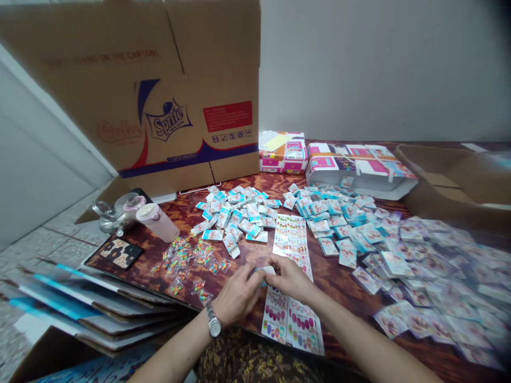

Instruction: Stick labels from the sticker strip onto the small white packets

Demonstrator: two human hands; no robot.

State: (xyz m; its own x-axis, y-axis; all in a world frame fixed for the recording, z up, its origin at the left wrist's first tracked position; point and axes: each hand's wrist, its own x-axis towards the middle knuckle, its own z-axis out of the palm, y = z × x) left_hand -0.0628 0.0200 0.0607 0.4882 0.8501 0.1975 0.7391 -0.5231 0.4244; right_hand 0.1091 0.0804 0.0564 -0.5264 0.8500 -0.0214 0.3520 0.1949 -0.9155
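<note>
Between my two hands, over the wooden table's front part, is a small white and blue box [266, 270]. My left hand [239, 293], with a silver watch on the wrist, pinches the box from the left. The fingers of my right hand [290, 277] close on its right side. Under and beyond my hands lie printed sticker sheets [293, 319] with rows of colourful nail shapes. Small clear packets of colourful candy [179, 256] are scattered left of my hands. A pile of small white and blue boxes [239, 213] sits just beyond them.
More small boxes [347, 252] spread across the right side. A large brown carton [191, 64] stands at the back left, with pink and white packages [283, 154] beside it. Cups [157, 222] and a flowered phone [120, 251] are at left. Flat cardboard pieces [99, 303] lean nearby.
</note>
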